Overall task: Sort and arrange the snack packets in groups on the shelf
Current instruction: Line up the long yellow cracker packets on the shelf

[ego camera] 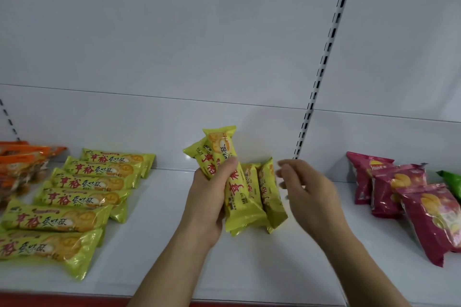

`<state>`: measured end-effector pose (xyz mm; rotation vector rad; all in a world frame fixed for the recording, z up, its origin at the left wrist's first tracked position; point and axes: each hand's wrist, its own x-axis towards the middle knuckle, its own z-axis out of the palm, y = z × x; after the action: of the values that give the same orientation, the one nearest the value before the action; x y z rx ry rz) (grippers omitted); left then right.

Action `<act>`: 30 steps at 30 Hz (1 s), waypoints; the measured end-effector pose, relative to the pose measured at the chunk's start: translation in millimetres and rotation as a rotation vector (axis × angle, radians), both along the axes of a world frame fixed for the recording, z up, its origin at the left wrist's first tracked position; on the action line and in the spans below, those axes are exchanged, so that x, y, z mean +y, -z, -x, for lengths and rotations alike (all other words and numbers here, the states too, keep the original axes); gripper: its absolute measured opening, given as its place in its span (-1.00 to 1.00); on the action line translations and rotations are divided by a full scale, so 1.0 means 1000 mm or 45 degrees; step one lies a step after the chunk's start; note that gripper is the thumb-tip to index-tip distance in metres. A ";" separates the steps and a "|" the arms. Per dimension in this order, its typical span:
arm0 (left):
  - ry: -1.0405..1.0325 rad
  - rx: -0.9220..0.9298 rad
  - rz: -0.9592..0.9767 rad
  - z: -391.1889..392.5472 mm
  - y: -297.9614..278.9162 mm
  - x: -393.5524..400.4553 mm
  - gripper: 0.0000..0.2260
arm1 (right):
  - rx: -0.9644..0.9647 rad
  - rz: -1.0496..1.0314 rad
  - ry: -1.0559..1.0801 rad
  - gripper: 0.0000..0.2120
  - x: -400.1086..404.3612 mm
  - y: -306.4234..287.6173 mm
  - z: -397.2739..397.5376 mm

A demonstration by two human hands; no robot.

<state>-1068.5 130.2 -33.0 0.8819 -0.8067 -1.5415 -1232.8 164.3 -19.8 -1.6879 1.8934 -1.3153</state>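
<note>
White shelf (249, 264): gripping yellow packets (230, 182) with left hand (209, 197) for grouping; right hand (309, 197) spread loose just beside, holding nothing.

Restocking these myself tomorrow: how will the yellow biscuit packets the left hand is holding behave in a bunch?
The yellow biscuit packets look glossy, so they may slide against each other; they already fan out in the left hand. Each keeps a straight bar shape, so probably fairly stiff, with floppy crimped ends. One hand holds several, suggesting they are light.

One head-worn view, close over the shelf (154, 252)
It looks forward and slightly down from the front edge toward the white back panel (174, 45), near enough that both forearms enter from below.
</note>
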 end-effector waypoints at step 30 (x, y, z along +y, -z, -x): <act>0.081 -0.040 0.001 -0.019 0.005 0.013 -0.59 | -0.366 -0.122 -0.387 -0.73 0.015 -0.007 -0.056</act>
<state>-1050.0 143.1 -38.4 0.8888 -0.8652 -1.5859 -1177.3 179.2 -13.1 -1.5666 1.4499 -1.2464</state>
